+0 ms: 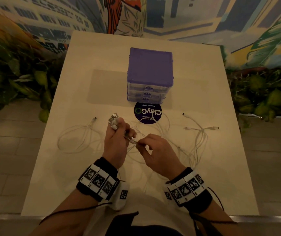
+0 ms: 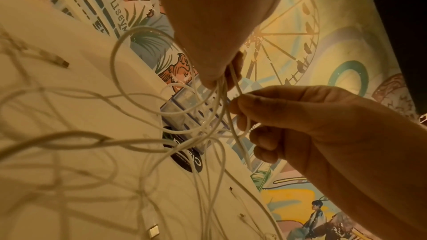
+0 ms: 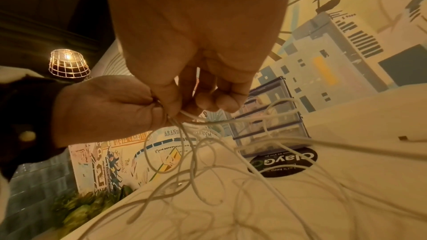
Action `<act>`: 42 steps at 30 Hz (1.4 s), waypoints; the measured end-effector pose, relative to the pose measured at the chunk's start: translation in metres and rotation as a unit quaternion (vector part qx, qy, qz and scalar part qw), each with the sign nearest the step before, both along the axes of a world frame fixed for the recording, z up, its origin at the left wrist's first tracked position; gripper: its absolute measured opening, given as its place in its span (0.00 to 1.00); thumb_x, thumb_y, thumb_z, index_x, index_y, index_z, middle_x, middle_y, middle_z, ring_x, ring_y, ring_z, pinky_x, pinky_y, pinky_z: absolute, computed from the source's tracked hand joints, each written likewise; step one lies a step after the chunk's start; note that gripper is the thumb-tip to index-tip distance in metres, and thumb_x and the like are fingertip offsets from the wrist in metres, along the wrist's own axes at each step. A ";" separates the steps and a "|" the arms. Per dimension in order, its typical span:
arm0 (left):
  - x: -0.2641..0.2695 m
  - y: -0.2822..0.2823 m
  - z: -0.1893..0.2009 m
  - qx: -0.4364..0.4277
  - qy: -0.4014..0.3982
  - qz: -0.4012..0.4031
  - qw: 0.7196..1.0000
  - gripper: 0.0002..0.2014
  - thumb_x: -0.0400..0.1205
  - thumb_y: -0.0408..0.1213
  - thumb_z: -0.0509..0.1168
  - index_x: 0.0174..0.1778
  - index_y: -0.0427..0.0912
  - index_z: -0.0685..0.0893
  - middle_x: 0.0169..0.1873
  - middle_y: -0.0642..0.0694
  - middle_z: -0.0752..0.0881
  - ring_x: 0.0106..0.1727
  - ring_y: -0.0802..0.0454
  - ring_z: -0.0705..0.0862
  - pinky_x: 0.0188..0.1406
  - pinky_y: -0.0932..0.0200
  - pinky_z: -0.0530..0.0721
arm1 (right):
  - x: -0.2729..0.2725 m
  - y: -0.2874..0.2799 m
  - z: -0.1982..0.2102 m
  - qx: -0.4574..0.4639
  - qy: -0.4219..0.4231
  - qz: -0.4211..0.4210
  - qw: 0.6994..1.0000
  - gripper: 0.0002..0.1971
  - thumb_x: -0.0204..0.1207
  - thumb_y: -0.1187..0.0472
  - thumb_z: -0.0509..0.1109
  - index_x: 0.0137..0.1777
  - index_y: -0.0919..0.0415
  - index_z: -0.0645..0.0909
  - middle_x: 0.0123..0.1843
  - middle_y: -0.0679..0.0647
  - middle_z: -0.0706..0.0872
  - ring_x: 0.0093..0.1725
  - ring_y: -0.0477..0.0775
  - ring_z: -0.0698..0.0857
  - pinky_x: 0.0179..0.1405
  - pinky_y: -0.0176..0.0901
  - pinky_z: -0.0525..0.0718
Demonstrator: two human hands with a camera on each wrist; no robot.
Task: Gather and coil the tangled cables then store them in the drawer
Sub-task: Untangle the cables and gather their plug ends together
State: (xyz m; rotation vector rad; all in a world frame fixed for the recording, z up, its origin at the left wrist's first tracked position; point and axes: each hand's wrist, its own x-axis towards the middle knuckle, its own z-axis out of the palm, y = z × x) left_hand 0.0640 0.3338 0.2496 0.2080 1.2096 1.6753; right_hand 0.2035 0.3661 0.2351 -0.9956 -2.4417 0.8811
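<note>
A cream table carries a purple drawer unit. In front of that unit sprawl tangled white cables. The left hand grips several plug ends; the right hand pinches one strand.

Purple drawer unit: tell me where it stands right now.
In the head view the purple drawer unit stands on the table, beyond both hands, right behind the round black sticker. Its drawers are closed.

Round dark sticker on the pale table — painted mural wall behind
</note>
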 end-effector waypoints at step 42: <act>-0.045 0.002 0.035 0.013 -0.075 0.130 0.989 0.14 0.88 0.46 0.55 0.36 0.49 0.69 0.24 0.54 0.67 0.21 0.59 0.60 0.17 0.65 0.66 | 0.029 0.036 0.114 -0.011 -0.071 -0.017 0.997 0.56 0.53 0.36 0.83 0.79 0.56 0.62 0.75 0.54 0.69 0.74 0.52 0.66 0.77 0.43 0.63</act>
